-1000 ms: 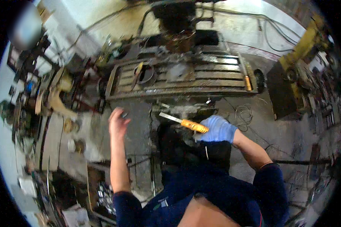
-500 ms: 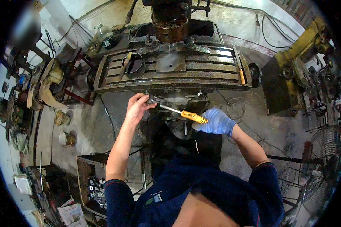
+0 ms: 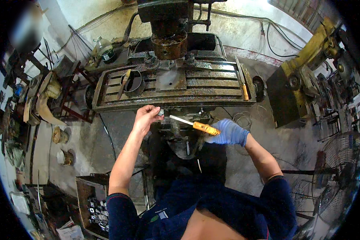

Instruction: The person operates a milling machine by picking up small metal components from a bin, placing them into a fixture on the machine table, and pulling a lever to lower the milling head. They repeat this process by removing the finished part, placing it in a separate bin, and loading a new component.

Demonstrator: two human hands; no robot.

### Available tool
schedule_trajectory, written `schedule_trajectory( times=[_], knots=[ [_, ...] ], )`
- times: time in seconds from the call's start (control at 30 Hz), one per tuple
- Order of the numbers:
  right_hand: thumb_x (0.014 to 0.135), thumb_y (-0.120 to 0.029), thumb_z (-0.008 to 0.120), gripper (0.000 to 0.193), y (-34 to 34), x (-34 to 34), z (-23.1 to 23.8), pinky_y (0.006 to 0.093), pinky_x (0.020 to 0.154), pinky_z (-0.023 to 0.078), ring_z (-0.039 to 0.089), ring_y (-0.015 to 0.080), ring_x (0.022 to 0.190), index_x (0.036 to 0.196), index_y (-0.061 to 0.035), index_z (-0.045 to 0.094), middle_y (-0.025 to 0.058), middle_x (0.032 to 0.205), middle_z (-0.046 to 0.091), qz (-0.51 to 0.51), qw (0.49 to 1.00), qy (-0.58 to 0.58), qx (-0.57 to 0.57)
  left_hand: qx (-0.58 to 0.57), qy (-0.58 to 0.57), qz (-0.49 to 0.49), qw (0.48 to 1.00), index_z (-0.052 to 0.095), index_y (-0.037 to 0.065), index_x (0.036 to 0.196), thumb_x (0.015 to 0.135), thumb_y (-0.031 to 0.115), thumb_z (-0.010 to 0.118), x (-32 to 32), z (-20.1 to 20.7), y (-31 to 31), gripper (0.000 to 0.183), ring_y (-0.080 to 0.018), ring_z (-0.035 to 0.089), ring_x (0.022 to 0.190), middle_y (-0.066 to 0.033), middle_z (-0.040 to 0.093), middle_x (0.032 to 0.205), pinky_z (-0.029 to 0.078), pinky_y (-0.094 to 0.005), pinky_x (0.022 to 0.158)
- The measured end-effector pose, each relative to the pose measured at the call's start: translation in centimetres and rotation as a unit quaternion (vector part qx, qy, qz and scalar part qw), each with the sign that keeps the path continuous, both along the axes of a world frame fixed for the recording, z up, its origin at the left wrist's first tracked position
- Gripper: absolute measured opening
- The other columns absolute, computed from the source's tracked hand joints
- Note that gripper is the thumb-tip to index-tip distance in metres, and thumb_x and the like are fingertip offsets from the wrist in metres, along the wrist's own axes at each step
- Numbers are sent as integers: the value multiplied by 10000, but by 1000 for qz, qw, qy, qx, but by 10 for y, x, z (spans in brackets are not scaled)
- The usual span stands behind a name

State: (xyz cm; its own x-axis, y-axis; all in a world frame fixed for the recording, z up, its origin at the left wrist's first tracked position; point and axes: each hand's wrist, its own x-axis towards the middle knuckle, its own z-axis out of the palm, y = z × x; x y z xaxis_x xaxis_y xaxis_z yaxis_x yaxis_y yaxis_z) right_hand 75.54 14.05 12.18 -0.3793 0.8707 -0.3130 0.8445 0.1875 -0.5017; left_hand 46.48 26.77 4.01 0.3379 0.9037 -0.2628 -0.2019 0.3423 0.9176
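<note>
Between the thumb and fingers of my left hand (image 3: 145, 120) is a small grey metal block (image 3: 161, 112), partly covered by the fingertips. My right hand (image 3: 230, 132), in a blue-and-white knit glove, is wrapped round a yellow-handled tool (image 3: 206, 128) with a straight, narrow metal blade; its exact kind is not clear. The blade points left at the block, with a small gap between its tip and the block. Both hands are in front of the milling machine's slotted table (image 3: 204, 93).
On the slotted table stand a dark pot (image 3: 134, 84), a brush (image 3: 124, 84) and a file (image 3: 243, 82) with an orange handle. A wooden box (image 3: 86, 200) of small metal blocks is at lower left. A fan (image 3: 340, 172) stands at right, a yellow-and-dark machine (image 3: 289, 96) behind it.
The view has shifted, so the machine table appears lower and slightly left. The tool's tip and the block were closer together before; now a gap shows between them. Both hands keep their grips.
</note>
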Motion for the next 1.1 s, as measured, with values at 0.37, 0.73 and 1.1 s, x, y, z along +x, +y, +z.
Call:
schedule_trajectory(
  times=[0.37,0.73,1.1],
  knots=[
    [720,-602,538,555,16,15,5,435,617,450,574,383,692,777,-57,626,217,706,587,-25,994,-99,44,84,93,-37,991,529,-18,781,801,7,570,32,24,40,52,-192,634,676,-81,600,752,481,-265,612],
    [714,-336,724,374,61,37,-11,262,587,448,510,45,636,911,-26,657,36,682,631,-197,921,318,106,442,579,52,683,628,84,790,723,335,629,77,27,109,261,-298,619,728,-134,636,733,486,-413,646],
    [676,-322,744,426,70,24,-125,286,692,469,619,164,754,935,3,650,121,835,664,-339,924,134,110,443,448,60,774,607,71,962,742,110,533,39,24,105,236,-342,596,789,-167,624,835,477,-436,688]
  ],
)
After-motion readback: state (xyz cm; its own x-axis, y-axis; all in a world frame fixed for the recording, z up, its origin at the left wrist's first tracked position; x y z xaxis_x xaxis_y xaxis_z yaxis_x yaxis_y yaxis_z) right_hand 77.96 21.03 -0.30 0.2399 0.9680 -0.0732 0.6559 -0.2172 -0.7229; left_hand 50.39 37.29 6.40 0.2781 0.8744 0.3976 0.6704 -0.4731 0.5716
